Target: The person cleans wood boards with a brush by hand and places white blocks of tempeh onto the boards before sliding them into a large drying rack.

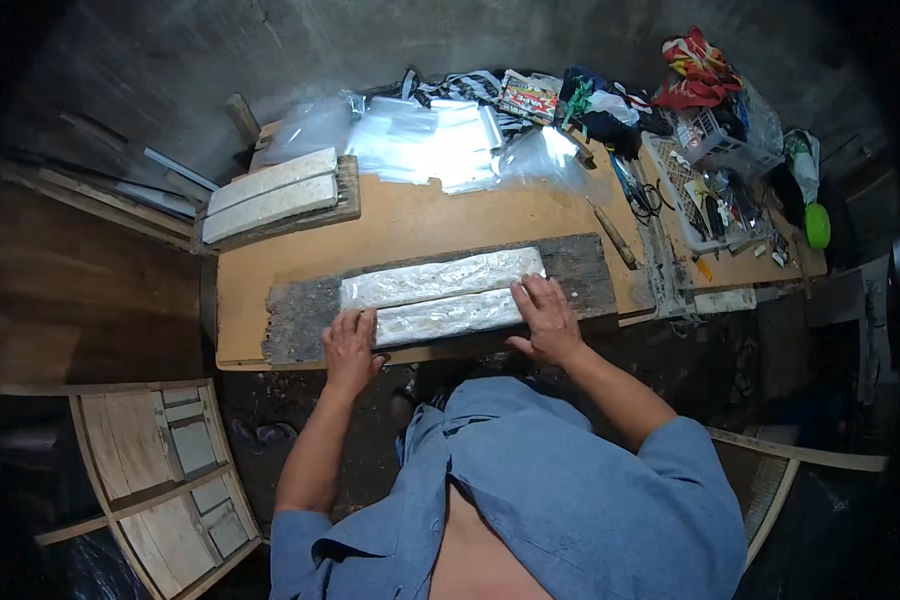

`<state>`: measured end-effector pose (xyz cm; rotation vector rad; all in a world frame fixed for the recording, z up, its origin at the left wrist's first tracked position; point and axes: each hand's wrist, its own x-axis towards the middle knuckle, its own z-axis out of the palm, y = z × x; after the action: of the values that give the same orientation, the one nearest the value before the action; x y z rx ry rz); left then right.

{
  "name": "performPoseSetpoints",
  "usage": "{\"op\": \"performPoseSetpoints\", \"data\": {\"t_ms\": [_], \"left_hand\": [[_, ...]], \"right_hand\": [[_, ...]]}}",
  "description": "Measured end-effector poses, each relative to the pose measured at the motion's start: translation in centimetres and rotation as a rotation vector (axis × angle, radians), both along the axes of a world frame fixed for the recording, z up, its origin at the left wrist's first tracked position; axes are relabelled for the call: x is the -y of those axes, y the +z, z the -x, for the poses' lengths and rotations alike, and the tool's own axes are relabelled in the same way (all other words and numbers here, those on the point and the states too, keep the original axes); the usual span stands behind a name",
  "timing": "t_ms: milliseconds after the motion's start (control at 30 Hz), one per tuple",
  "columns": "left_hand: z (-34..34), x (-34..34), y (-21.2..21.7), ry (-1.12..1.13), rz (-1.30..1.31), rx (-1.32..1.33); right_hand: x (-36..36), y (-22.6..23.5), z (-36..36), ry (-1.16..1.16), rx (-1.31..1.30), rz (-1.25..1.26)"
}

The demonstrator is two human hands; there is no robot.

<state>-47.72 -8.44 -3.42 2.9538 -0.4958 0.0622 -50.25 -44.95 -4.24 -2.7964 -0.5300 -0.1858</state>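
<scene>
Two long whitish slabs with a glossy, plastic-like surface lie side by side on a dark, worn wooden board (305, 310). A thin gap runs between the far slab (440, 275) and the near slab (450, 317). My left hand (351, 348) rests at the left end of the near slab, fingers extended and thumb apart. At the opposite end, my right hand (548, 322) lies with its fingers spread over the slabs' right edge, thumb toward me. Neither hand is wrapped round anything.
Two similar slabs (275, 195) lie on another board at the back left. Clear plastic sheets (420, 140) cover the table's far side. A pointed, wooden-handled tool (615, 235) lies on the right, near a white tray (705, 235) of small items. A wooden-framed panel (160, 480) stands lower left.
</scene>
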Motion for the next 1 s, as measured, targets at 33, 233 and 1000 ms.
{"op": "performPoseSetpoints", "data": {"t_ms": [33,233,1000], "left_hand": [[-0.1,-0.1,0.0,-0.014,-0.014,0.005],[-1.2,-0.6,-0.7,-0.047,-0.11,0.027],[0.1,7.5,1.6,-0.206,0.127,-0.046]], "right_hand": [[-0.4,0.1,0.0,-0.014,0.002,0.085],[-1.0,0.4,-1.6,-0.032,0.015,0.235],[-8.1,2.1,-1.3,0.107,-0.107,0.02]]}}
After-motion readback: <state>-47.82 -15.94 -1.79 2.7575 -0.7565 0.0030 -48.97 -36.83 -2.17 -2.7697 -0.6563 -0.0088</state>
